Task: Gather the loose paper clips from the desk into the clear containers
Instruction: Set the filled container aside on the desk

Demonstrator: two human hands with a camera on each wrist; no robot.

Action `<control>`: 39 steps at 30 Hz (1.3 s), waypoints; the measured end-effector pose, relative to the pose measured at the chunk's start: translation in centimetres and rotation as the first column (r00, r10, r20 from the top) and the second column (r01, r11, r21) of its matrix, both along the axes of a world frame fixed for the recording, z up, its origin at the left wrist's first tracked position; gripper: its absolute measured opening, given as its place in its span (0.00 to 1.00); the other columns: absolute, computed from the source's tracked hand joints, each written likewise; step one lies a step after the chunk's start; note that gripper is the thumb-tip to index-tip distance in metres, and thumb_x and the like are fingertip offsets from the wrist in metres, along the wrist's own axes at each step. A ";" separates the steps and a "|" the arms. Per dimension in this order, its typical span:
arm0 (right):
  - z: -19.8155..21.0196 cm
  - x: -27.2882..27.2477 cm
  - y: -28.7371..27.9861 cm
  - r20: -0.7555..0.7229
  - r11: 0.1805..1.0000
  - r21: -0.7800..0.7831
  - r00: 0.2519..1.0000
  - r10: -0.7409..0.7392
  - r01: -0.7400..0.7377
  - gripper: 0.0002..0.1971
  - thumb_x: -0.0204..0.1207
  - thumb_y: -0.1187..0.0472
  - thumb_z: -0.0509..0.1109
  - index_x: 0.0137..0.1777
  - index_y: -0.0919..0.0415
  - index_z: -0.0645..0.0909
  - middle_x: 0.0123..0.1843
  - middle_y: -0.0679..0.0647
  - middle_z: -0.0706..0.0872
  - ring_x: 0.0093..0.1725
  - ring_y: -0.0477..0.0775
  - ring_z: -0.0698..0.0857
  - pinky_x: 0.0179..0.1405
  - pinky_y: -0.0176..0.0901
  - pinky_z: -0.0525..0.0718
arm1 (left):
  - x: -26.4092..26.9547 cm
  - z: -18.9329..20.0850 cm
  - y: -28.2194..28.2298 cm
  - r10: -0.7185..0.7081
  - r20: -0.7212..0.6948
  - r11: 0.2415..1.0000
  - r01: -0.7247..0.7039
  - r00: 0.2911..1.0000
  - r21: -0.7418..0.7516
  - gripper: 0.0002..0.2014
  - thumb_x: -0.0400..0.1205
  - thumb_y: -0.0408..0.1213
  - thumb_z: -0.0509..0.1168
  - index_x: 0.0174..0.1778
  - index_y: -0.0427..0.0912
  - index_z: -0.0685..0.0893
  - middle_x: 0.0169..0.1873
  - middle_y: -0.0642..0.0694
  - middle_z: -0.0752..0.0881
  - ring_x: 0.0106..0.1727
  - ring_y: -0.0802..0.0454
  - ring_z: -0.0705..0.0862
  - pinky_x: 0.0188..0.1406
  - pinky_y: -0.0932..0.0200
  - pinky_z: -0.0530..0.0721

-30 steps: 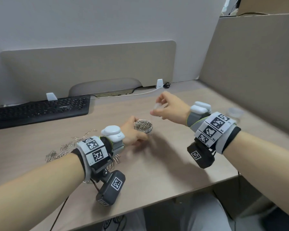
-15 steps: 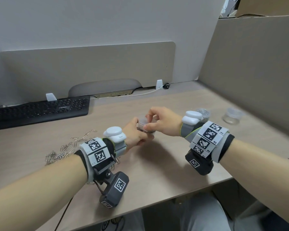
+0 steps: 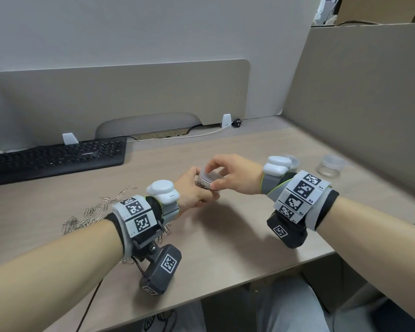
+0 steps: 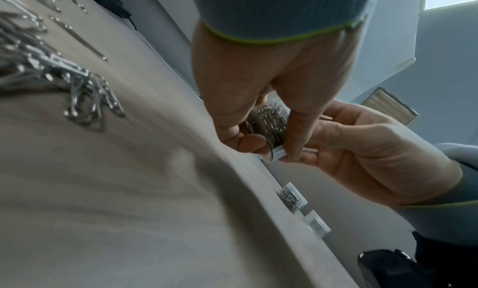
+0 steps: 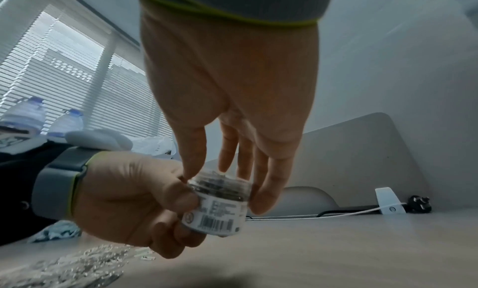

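Note:
A small clear jar [image 3: 204,182] packed with paper clips is held just above the desk. My left hand [image 3: 194,190] grips it round the side, over the barcode label [image 5: 217,220]. My right hand [image 3: 217,174] comes from above, its fingers and thumb curled round the clear lid [image 5: 220,182] that sits on the jar's mouth. The left wrist view shows the clips inside the jar [image 4: 270,122] between my fingers. Loose paper clips [image 3: 89,215] lie in a scattered pile on the desk, left of my left wrist.
An empty clear container [image 3: 331,165] stands at the right near the partition. A second container with clips [image 3: 294,160] peeks out behind my right wrist. A black keyboard [image 3: 55,158] lies at the back left, and a white cable [image 3: 194,135] runs along the back edge.
My right hand has come down and left with the lid, from above the open jar onto its mouth. The left hand has kept hold of the jar and lifted it slightly.

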State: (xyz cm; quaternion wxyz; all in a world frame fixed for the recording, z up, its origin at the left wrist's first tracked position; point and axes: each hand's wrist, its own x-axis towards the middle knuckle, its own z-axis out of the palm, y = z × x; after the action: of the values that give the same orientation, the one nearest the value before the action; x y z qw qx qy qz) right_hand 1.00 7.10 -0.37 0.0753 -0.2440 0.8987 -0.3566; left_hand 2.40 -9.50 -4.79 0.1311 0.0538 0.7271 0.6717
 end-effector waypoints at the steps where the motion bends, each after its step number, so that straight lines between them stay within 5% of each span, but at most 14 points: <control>1: 0.0 0.1 0.0 -0.005 1.000 0.017 1.000 0.012 -0.012 0.15 0.73 0.62 0.76 0.58 0.52 0.79 0.53 0.43 0.81 0.56 0.57 0.86 0.59 0.58 0.84 | 0.0 -0.1 0.0 -0.007 0.002 1.000 0.007 1.000 -0.008 0.29 0.56 0.28 0.72 0.54 0.40 0.74 0.36 0.41 0.84 0.34 0.47 0.77 0.23 0.62 0.73; 5: -0.2 0.3 0.4 0.070 1.000 -0.006 0.997 0.024 -0.024 0.19 0.72 0.67 0.74 0.62 0.54 0.78 0.55 0.45 0.82 0.57 0.57 0.86 0.53 0.47 0.85 | 0.0 -0.5 -0.5 -0.067 0.054 0.998 0.066 0.996 0.011 0.37 0.56 0.30 0.78 0.64 0.33 0.79 0.40 0.39 0.83 0.44 0.45 0.78 0.34 0.55 0.70; 7: -0.1 0.5 0.7 0.110 1.000 -0.022 0.994 0.019 -0.016 0.21 0.72 0.68 0.74 0.63 0.54 0.78 0.56 0.49 0.84 0.56 0.54 0.85 0.42 0.36 0.82 | -0.1 -0.5 -0.7 -0.099 0.088 0.995 0.095 0.991 0.041 0.33 0.60 0.29 0.80 0.64 0.37 0.83 0.44 0.41 0.82 0.48 0.45 0.78 0.38 0.55 0.71; 10: -0.1 0.4 1.0 0.165 0.997 -0.072 0.986 0.003 0.009 0.23 0.70 0.70 0.74 0.64 0.54 0.78 0.59 0.53 0.86 0.60 0.53 0.85 0.45 0.38 0.82 | -0.1 -0.4 -0.5 -0.105 0.103 0.993 0.099 0.989 0.063 0.27 0.63 0.28 0.79 0.60 0.41 0.85 0.45 0.41 0.83 0.50 0.45 0.80 0.39 0.58 0.74; 12: 0.0 0.5 1.2 0.169 0.998 -0.065 0.986 0.001 0.010 0.23 0.71 0.70 0.74 0.65 0.54 0.78 0.55 0.54 0.86 0.52 0.52 0.85 0.37 0.29 0.79 | 0.1 -0.3 -0.3 -0.102 0.093 0.994 0.098 0.990 0.049 0.27 0.62 0.29 0.79 0.57 0.42 0.85 0.45 0.41 0.83 0.49 0.45 0.81 0.39 0.58 0.76; 18: 0.5 0.7 1.9 0.180 0.998 -0.029 0.982 0.058 -0.054 0.26 0.67 0.67 0.74 0.62 0.43 0.78 0.61 0.61 0.84 0.50 0.56 0.84 0.57 0.61 0.84 | 0.4 0.1 -0.3 -0.190 0.106 0.982 0.187 0.976 0.042 0.18 0.68 0.26 0.76 0.53 0.42 0.86 0.40 0.45 0.85 0.40 0.53 0.81 0.35 0.63 0.76; 21: 0.6 0.8 2.1 0.178 0.999 -0.013 0.983 0.049 -0.048 0.24 0.66 0.60 0.79 0.61 0.43 0.79 0.57 0.52 0.86 0.50 0.58 0.86 0.52 0.56 0.85 | 0.6 0.2 -0.3 -0.206 0.095 0.979 0.206 0.974 0.007 0.18 0.64 0.27 0.77 0.48 0.45 0.87 0.39 0.45 0.85 0.38 0.53 0.82 0.35 0.62 0.77; 24: 0.3 0.7 1.8 0.130 0.999 -0.013 0.991 -0.030 0.032 0.18 0.72 0.57 0.78 0.61 0.55 0.81 0.46 0.50 0.84 0.39 0.55 0.85 0.43 0.48 0.84 | 0.8 0.2 0.2 -0.175 0.017 0.981 0.176 0.984 -0.086 0.15 0.61 0.31 0.79 0.41 0.50 0.89 0.36 0.46 0.84 0.37 0.51 0.80 0.33 0.60 0.76; 28: -0.3 0.7 1.3 0.072 0.995 0.043 0.993 -0.097 0.095 0.13 0.74 0.49 0.74 0.53 0.56 0.84 0.39 0.56 0.90 0.33 0.57 0.88 0.42 0.54 0.88 | 0.8 0.2 1.0 -0.122 -0.110 0.955 0.086 0.986 -0.285 0.21 0.62 0.36 0.77 0.51 0.34 0.85 0.35 0.44 0.84 0.33 0.51 0.78 0.28 0.60 0.78; 31: -0.4 0.7 1.4 0.005 0.978 0.126 0.986 -0.166 0.164 0.14 0.75 0.44 0.70 0.45 0.55 0.84 0.37 0.57 0.92 0.28 0.55 0.88 0.32 0.46 0.85 | 0.8 0.8 2.0 -0.175 -0.168 0.929 0.106 0.970 -0.354 0.09 0.70 0.27 0.75 0.42 0.43 0.86 0.31 0.46 0.83 0.30 0.51 0.77 0.26 0.62 0.77; 35: 0.0 0.4 2.6 -0.087 0.930 0.214 0.954 -0.287 0.299 0.22 0.70 0.35 0.65 0.40 0.56 0.84 0.32 0.59 0.91 0.24 0.53 0.86 0.32 0.50 0.88 | 0.4 1.6 3.9 -0.269 -0.239 0.903 0.158 0.933 -0.400 0.15 0.69 0.26 0.72 0.30 0.55 0.87 0.24 0.57 0.83 0.26 0.56 0.77 0.25 0.63 0.78; 39: 0.2 0.7 5.0 -0.057 0.898 0.244 0.930 -0.364 0.366 0.27 0.70 0.32 0.65 0.49 0.58 0.81 0.36 0.58 0.92 0.26 0.55 0.88 0.37 0.49 0.88 | -0.4 2.1 6.2 -0.388 -0.209 0.846 0.257 0.898 -0.467 0.16 0.72 0.27 0.70 0.32 0.58 0.89 0.25 0.60 0.86 0.28 0.64 0.78 0.33 0.65 0.80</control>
State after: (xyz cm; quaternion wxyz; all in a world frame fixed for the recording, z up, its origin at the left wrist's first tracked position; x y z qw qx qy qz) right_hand 1.67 12.11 -0.13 0.0328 -0.0618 0.9665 -0.2470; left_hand 2.04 -3.32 -2.68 0.1417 0.2462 0.8479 0.4476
